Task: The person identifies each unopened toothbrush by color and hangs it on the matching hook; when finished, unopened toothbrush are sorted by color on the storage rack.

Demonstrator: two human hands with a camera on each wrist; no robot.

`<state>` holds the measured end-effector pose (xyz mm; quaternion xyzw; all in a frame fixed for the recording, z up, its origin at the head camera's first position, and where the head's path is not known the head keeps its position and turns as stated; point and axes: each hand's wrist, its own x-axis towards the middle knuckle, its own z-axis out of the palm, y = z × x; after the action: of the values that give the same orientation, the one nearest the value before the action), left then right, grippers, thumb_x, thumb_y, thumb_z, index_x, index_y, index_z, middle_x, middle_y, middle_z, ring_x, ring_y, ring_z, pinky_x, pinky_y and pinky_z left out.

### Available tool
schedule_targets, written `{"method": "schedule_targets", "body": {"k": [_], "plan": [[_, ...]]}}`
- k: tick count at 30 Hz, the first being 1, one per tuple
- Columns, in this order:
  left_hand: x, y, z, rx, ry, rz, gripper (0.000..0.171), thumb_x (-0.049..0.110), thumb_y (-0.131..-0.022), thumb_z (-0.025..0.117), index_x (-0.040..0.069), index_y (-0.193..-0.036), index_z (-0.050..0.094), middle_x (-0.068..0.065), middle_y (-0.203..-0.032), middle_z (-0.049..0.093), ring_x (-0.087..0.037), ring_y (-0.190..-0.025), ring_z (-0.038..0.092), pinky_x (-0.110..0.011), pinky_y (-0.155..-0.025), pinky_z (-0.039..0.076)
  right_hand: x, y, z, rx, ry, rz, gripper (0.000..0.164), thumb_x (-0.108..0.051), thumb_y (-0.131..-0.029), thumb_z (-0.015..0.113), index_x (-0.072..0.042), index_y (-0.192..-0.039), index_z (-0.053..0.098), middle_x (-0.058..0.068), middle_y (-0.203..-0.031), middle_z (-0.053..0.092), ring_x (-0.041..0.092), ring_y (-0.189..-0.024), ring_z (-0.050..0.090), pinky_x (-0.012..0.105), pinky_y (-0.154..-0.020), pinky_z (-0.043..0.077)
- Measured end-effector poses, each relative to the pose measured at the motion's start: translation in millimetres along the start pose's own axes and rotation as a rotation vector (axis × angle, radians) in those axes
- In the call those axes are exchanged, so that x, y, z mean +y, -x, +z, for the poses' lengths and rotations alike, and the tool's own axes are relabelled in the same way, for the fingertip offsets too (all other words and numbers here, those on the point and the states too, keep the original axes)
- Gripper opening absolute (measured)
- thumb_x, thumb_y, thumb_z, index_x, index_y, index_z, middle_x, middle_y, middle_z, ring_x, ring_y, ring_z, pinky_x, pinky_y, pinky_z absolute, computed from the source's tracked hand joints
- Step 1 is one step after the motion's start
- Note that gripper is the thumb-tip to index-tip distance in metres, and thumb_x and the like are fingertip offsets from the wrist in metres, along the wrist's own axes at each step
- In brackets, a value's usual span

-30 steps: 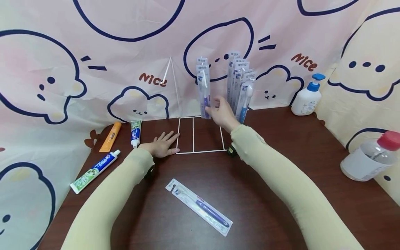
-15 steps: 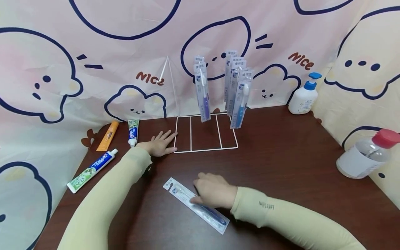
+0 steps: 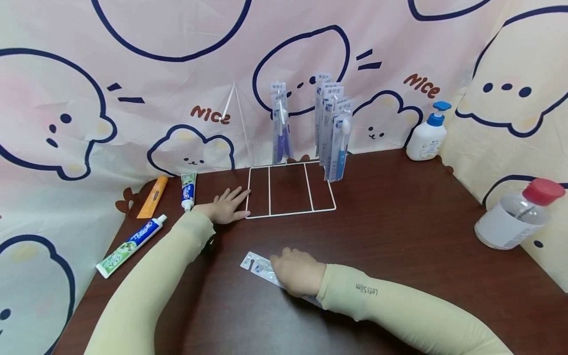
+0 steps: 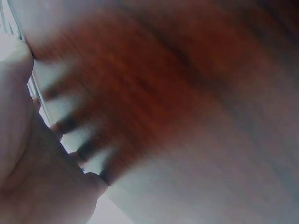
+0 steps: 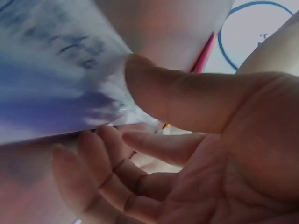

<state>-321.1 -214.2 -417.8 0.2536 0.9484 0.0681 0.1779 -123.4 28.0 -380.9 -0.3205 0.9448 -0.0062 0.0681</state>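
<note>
My right hand (image 3: 295, 272) pinches a packaged toothbrush (image 3: 263, 267) near the front middle of the table; the hand hides much of the pack in the head view. In the right wrist view the thumb and fingertips grip the edge of the clear pack (image 5: 70, 70), with purple showing through it. Spread flat on the table, my left hand (image 3: 224, 206) touches the left edge of the white wire rack (image 3: 290, 214). From the rack's hooks hang packaged purple toothbrushes (image 3: 280, 125) on the middle one and several packs with a blue toothbrush (image 3: 340, 148) in front on the right one.
At the left lie an orange tube (image 3: 153, 197), a small toothpaste tube (image 3: 188, 190) and a larger toothpaste tube (image 3: 130, 246). A white pump bottle (image 3: 427, 140) stands at the back right, and a clear bottle with a red top (image 3: 510, 224) nearer the right edge.
My right hand came down from the hanging purple packs to the toothbrush pack on the table and took hold of it, shifting it slightly. The hanging packs swing a little. The left hand stayed put.
</note>
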Motion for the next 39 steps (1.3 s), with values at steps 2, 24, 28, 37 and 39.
{"method": "schedule_targets", "body": {"k": [2, 24, 28, 37, 39], "plan": [[0.3, -0.4, -0.9, -0.004, 0.0, -0.002, 0.078, 0.058, -0.09, 0.04, 0.018, -0.149, 0.007, -0.017, -0.152, 0.002, -0.046, -0.134, 0.001, -0.067, -0.097, 0.009, 5.5, 0.6, -2.2, -0.004, 0.009, 0.028, 0.025, -0.012, -0.072, 0.072, -0.008, -0.092, 0.059, 0.009, -0.079, 0.052, 0.022, -0.066, 0.052, 0.034, -0.05, 0.045], [1.4, -0.4, 0.4, 0.008, 0.015, 0.005, 0.078, 0.057, -0.091, 0.04, 0.016, -0.149, 0.009, -0.018, -0.152, 0.003, -0.047, -0.134, 0.002, -0.068, -0.097, 0.009, 87.7, 3.5, -70.2, 0.367, -0.66, 0.041, 0.018, -0.019, -0.085, 0.067, -0.015, -0.101, 0.061, -0.004, -0.089, 0.064, 0.008, -0.076, 0.061, 0.027, -0.065, 0.05], [-0.3, -0.6, 0.4, -0.013, -0.009, -0.01, 0.077, 0.058, -0.091, 0.037, 0.019, -0.149, 0.005, -0.016, -0.152, 0.0, -0.045, -0.134, -0.001, -0.066, -0.099, 0.008, 96.3, -2.6, -93.0, 0.415, -0.747, 0.04, 0.035, -0.024, -0.088, 0.062, -0.015, -0.122, 0.056, 0.0, -0.109, 0.063, 0.012, -0.094, 0.061, 0.033, -0.077, 0.05], [-3.3, -1.4, 1.8, -0.01, -0.005, -0.011, 0.078, 0.061, -0.09, 0.036, 0.02, -0.149, 0.005, -0.014, -0.153, 0.0, -0.044, -0.135, 0.0, -0.065, -0.099, 0.008, 103.8, -31.2, -117.3, 0.42, -0.736, 0.087, 0.039, -0.025, -0.09, 0.059, -0.016, -0.128, 0.052, 0.0, -0.116, 0.059, 0.014, -0.101, 0.059, 0.036, -0.083, 0.048], [-3.3, -2.3, 1.9, -0.012, -0.007, -0.014, 0.079, 0.063, -0.089, 0.035, 0.021, -0.149, 0.005, -0.014, -0.153, 0.0, -0.044, -0.135, -0.001, -0.065, -0.099, 0.008, 104.0, -36.0, -120.0, 0.408, -0.747, 0.107, 0.039, -0.025, -0.091, 0.059, -0.016, -0.127, 0.051, 0.001, -0.116, 0.059, 0.015, -0.101, 0.059, 0.037, -0.083, 0.048]]}}
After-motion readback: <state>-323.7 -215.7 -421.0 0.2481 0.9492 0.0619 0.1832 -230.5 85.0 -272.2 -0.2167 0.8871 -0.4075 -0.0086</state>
